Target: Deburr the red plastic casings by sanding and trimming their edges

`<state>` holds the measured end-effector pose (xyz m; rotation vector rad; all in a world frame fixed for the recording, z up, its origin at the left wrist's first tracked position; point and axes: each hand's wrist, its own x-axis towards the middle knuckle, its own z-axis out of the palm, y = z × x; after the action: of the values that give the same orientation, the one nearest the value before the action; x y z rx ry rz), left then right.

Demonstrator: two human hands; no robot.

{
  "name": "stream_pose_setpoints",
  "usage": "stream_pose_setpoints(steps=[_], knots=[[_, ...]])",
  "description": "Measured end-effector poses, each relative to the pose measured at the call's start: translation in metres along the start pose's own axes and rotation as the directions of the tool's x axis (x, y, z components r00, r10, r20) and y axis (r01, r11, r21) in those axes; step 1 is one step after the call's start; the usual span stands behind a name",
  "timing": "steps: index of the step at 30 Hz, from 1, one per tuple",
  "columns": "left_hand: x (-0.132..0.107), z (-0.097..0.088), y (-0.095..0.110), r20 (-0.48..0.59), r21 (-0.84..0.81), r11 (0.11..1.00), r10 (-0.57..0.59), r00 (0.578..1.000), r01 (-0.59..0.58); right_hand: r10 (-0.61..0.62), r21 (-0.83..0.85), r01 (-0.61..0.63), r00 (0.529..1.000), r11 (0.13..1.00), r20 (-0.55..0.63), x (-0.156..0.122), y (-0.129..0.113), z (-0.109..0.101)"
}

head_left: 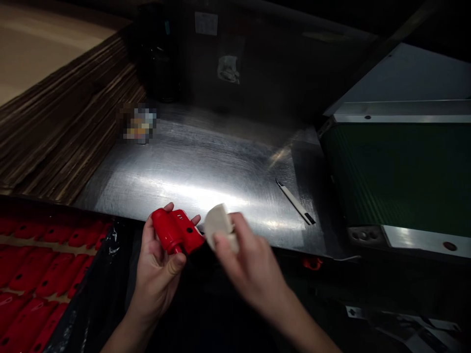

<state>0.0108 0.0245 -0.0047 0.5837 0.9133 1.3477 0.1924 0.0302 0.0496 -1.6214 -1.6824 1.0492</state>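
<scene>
The left hand (156, 267) is clamped around a red plastic part (175, 233), tilting it up toward the right hand (245, 260), which pinches a pale pad (218, 223) against its end, just over the desk (206, 166) edge. A box of red parts (33, 274) sits left; a knife (295, 202) lies right.

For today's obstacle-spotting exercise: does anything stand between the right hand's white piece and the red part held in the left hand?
Nothing visible does. The left hand grips the red part; the right hand holds the white piece just beside it, with only a narrow, dark gap between.
</scene>
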Motion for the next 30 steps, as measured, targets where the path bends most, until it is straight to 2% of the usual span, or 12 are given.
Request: stream_pose_setpoints(steps=[4,7,9,11,14,15,17,19,21,23,27,30], knots=[[0.0,0.0,0.003,0.082,-0.066,0.997,-0.044,0.996,0.05,0.145,0.055,-0.137,0.97,0.989,-0.194,0.023,0.026,-0.034],[-0.002,0.001,0.005,0.126,-0.136,0.982,-0.111,0.986,0.128,0.176,-0.002,-0.179,0.971,0.984,-0.164,0.041,0.042,-0.047],[-0.003,0.002,0.006,0.145,-0.181,0.965,-0.164,0.976,0.189,0.122,-0.159,-0.151,0.977,0.976,-0.176,0.049,0.047,-0.048],[-0.004,0.002,0.006,0.161,-0.202,0.953,-0.197,0.967,0.227,0.019,-0.315,-0.111,0.96,0.943,-0.281,0.049,0.047,-0.043],[-0.006,0.002,0.004,0.175,-0.168,0.966,-0.167,0.97,0.196,0.02,-0.2,-0.1,0.93,0.975,-0.366,0.034,0.037,-0.027],[-0.006,0.002,0.004,0.173,-0.145,0.975,-0.143,0.975,0.168,0.078,-0.063,-0.1,0.955,0.993,-0.286,0.026,0.033,-0.02],[-0.006,0.002,0.003,0.176,-0.093,0.987,-0.111,0.978,0.128,0.146,0.294,-0.16,0.987,0.942,0.068,0.011,0.025,-0.004],[-0.005,0.001,0.003,0.23,-0.039,0.987,-0.14,0.963,0.153,0.066,0.597,-0.299,0.923,0.745,0.38,0.0,0.02,0.011],[-0.005,0.0,0.003,0.299,0.008,0.981,-0.186,0.936,0.192,0.006,0.751,-0.391,0.888,0.532,0.459,-0.004,0.02,0.024],[-0.004,-0.001,0.001,0.309,0.043,0.981,-0.194,0.931,0.19,0.036,0.822,-0.367,0.92,0.437,0.391,-0.005,0.022,0.035],[-0.004,-0.001,-0.009,0.186,0.215,0.97,-0.156,0.97,0.114,0.082,0.826,-0.231,0.972,0.514,0.221,-0.007,0.022,0.051],[-0.003,-0.004,-0.011,0.13,0.331,0.94,-0.129,0.983,0.08,0.075,0.656,-0.181,0.98,0.733,0.187,-0.013,0.021,0.056]])
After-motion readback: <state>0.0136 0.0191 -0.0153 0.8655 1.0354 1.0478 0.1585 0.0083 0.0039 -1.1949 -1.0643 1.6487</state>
